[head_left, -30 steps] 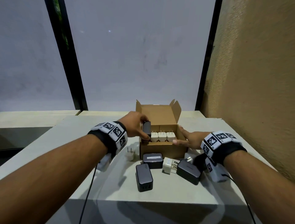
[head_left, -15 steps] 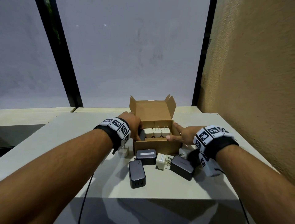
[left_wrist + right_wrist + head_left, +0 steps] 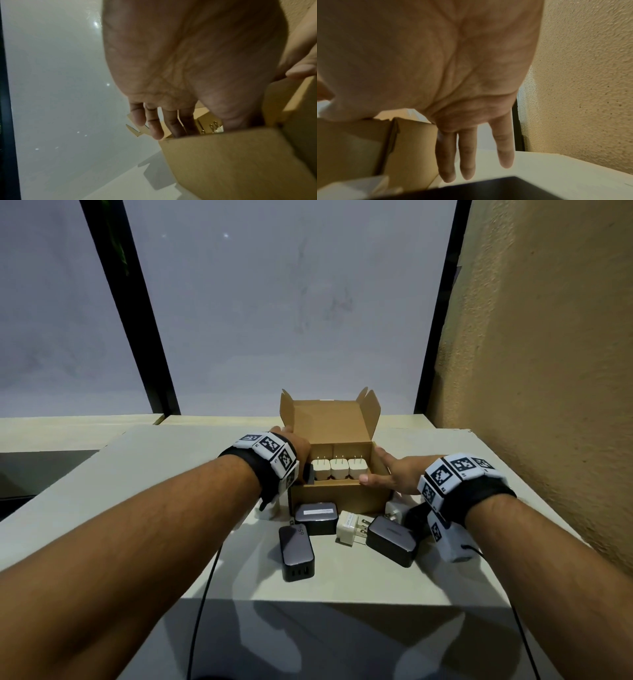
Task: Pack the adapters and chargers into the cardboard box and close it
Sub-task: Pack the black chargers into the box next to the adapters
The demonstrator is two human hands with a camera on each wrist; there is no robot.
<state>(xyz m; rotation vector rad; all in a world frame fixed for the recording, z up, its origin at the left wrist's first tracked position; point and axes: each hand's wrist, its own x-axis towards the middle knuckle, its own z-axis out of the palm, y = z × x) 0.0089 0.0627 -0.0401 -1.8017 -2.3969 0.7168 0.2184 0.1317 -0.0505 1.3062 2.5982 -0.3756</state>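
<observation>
Seating the dark charger [image 3: 309, 474] at the box's [image 3: 339, 498] left end, the left hand [image 3: 297, 445] has its fingers [image 3: 155, 127] straight, slightly spread, inside the box. It should sit flush beside the white adapters [image 3: 339, 470] before release. The right hand [image 3: 394, 474] steadies the box's right wall, fingers [image 3: 465, 155] straight; more chargers [image 3: 296, 546] lie near the surface's front edge.

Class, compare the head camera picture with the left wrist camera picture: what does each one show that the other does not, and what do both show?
Only the head view shows the three white plugs standing in a row in the box, the dark chargers lying on the table in front of it, and the right hand resting flat against the box's right side.

Only the left wrist view shows the left hand's fingers reaching straight over the box's left wall.

Both show the left hand, the open cardboard box, and metal prongs inside it.
</observation>
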